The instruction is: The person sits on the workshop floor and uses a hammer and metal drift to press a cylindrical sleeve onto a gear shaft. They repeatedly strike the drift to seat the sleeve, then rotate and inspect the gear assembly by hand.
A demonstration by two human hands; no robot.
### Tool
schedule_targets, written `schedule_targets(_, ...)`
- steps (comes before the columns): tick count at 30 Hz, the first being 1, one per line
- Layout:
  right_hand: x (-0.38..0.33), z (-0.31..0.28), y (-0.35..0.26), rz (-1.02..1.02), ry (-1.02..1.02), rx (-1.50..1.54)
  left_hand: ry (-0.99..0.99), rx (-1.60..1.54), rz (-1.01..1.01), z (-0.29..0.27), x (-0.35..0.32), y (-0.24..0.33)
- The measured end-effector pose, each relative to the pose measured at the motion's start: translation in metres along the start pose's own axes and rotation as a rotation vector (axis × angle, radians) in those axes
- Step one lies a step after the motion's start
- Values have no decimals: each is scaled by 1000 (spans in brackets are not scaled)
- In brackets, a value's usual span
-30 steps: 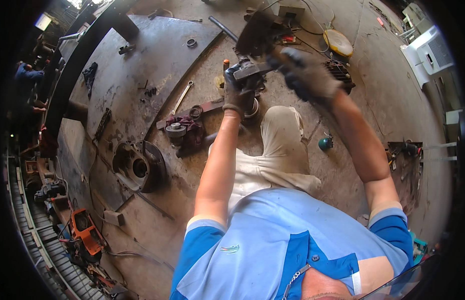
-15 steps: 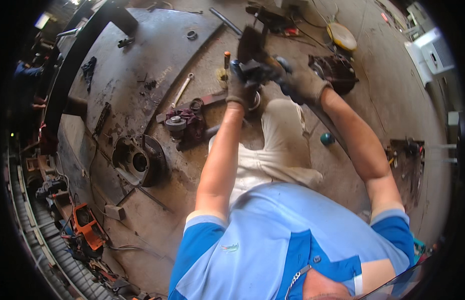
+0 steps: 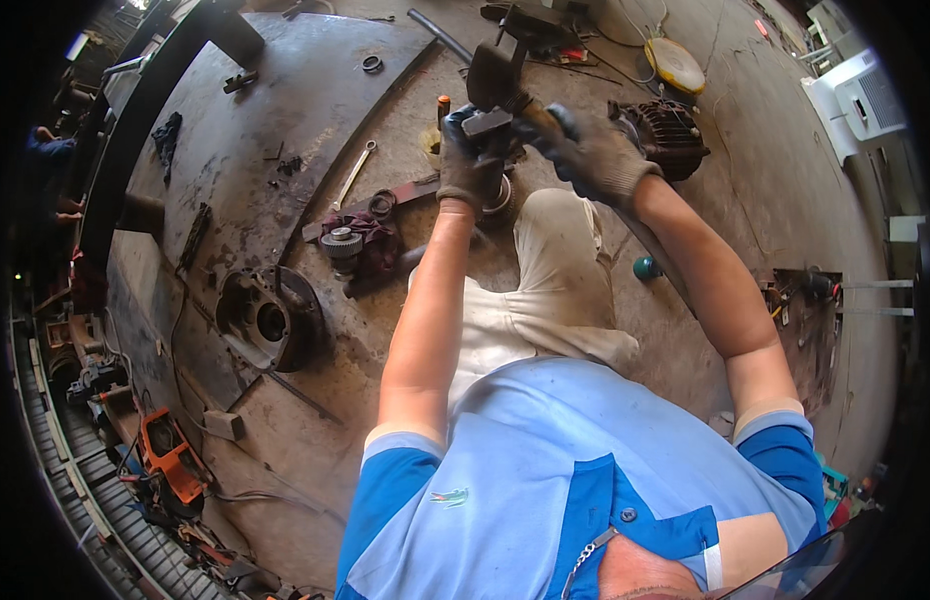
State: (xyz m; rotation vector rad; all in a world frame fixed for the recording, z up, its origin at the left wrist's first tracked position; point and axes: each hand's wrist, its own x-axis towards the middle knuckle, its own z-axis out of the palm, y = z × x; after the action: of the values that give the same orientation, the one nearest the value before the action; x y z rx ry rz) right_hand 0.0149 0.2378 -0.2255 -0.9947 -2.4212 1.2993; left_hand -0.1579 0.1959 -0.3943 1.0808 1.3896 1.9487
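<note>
My left hand (image 3: 471,160), in a dark-palmed work glove, is closed around a grey rectangular metal block (image 3: 487,124). My right hand (image 3: 597,155), gloved alike, has its fingers wrapped round a dark rod-like part (image 3: 535,118) just beside the block. Beyond both hands rises a broad dark metal piece (image 3: 496,76); whether it joins the rod-like part I cannot tell. A long bar (image 3: 650,240) runs back beneath my right forearm. Behind my left wrist, a round metal ring (image 3: 499,200) shows in part. An orange-topped handle (image 3: 443,106) stands left of my left hand.
To the left lie a combination wrench (image 3: 356,172), a gear (image 3: 342,246) on a dark red rag (image 3: 380,240) and a round metal housing (image 3: 271,318). A finned motor (image 3: 669,138) sits at right, near a green round object (image 3: 646,268). A steel plate (image 3: 285,110) covers the far-left floor.
The block in my left hand has turned, so its flat grey face now shows. The dark piece beyond it, blurred before, is sharper now. The whole view has shifted slightly.
</note>
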Motion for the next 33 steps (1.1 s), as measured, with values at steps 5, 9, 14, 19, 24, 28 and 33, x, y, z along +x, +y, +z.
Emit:
schedule_targets(5,14,4,15,263,-6,184,24,-60,7,-4,-3,-10)
schedule_targets(9,-19,-56,-35,-96,-137,507,-10,-46,39,-4,-3,-4)
schedule_targets(14,-43,-116,-53,-664,329,343,-8,-52,-10,-4,-4,-6)
schedule_targets(19,5,-7,15,21,83,-306,-38,-14,21,-10,-1,-6)
schedule_targets(24,5,-17,35,-33,192,-143,-8,65,-56,-8,-4,-1)
schedule_targets(28,-27,-34,34,111,109,342,17,-174,-50,-4,-4,-3)
schedule_targets(33,-54,-17,69,351,272,536,47,-263,-48,-18,7,4)
